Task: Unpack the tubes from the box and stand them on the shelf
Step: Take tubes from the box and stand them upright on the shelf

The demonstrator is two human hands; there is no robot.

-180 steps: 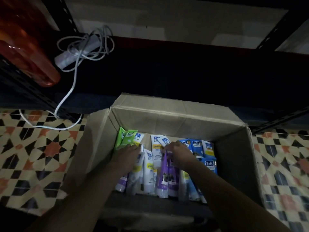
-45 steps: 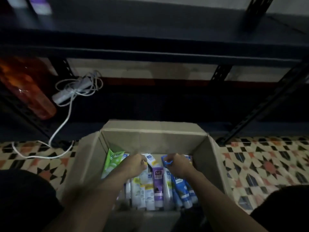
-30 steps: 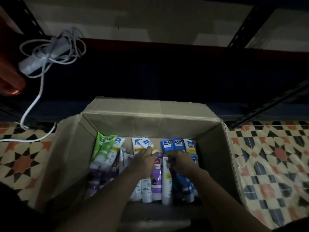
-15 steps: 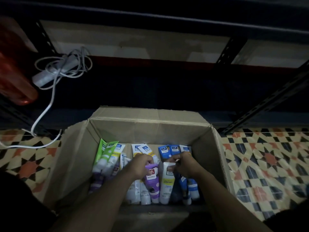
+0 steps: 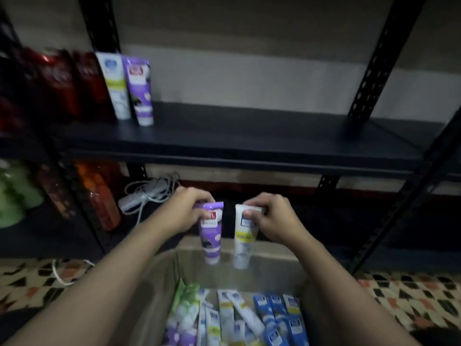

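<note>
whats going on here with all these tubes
A person is unpacking tubes from a cardboard box. The left hand pinches a purple tube by its flat end and the right hand a white tube, both held above the box in front of the shelf. An upright white tube and an upright purple tube stand at the shelf's left. Many remaining tubes lie in the box.

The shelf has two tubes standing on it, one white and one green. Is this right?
Not quite: the second tube is purple, not green. The head view shows a white tube and a purple tube standing side by side on the shelf.
</note>
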